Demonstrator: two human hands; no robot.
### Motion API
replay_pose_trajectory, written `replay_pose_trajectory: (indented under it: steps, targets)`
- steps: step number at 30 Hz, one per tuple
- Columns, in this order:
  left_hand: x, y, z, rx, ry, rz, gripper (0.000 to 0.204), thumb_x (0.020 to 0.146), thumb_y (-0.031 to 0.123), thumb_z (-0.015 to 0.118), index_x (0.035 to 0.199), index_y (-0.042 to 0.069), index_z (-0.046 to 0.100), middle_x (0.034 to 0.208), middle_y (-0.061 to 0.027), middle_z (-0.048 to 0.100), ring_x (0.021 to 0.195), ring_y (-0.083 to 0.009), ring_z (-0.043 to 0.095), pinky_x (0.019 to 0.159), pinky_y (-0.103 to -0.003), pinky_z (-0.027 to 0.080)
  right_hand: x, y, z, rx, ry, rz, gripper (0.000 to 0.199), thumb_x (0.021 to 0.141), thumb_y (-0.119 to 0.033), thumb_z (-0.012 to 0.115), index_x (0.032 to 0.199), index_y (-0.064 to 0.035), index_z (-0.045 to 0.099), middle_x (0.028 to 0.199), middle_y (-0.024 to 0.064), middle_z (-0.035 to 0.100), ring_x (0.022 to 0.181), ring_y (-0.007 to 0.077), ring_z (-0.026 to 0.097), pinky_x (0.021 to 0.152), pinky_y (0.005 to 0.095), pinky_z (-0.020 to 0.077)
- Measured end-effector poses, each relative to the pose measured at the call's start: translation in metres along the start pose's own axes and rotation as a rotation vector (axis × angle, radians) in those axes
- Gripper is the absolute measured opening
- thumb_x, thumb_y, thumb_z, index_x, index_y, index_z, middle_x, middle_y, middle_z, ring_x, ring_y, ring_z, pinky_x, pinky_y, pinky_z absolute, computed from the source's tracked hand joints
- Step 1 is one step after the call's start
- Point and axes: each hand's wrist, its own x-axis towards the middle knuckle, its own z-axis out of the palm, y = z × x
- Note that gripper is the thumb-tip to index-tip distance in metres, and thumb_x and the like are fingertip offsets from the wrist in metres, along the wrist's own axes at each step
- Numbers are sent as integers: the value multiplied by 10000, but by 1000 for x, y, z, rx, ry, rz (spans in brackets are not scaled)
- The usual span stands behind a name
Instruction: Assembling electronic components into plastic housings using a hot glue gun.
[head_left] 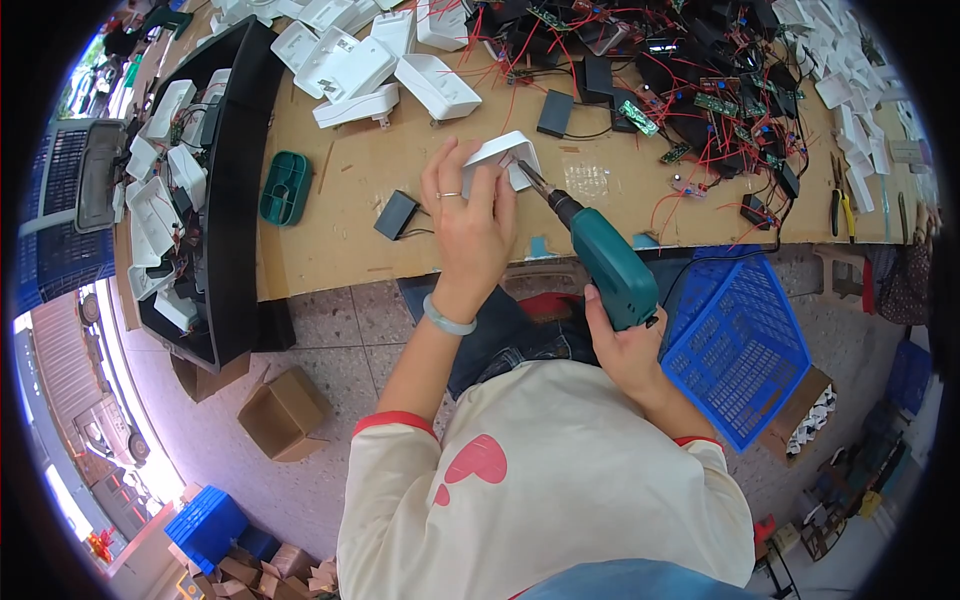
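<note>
Diagonally, the green drill (608, 258) points forward-left.

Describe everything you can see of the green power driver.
The green power driver has a rounded, plastic-looking body with a black collar and a slim metal bit at its front. The right hand grips its rear end. It slants forward and left across the near edge of the table, bit tip at the white casing held by the left hand. Whether it is running is unclear.
</note>
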Motion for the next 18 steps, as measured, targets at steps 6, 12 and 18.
replay_pose_trajectory:
  steps: [6,12,18]
  targets:
    - [0,-1,1,-2,3,1,114,824,14,701,929,14,656,1236,-142,568,1234,-398,503,1005,-495,419,0,0,-1,-8,11,-57,261,883,-27,704,1115,9,588,940,107,683,747,167,683,697,278,538]
    - [0,0,1,1,4,-3,103,826,18,701,917,13,653,1233,-143,573,1230,-399,508,1002,-498,420,-3,-2,-3,-23,20,-45,287,888,-30,703,1138,12,569,916,102,691,749,150,680,703,274,536]
    - [1,1,1,14,16,-1,97,814,8,714,884,21,648,1213,-139,590,1214,-395,520,992,-477,440,-4,-5,-4,-5,12,13,282,889,-30,702,1133,15,568,908,105,693,748,146,678,702,271,533]
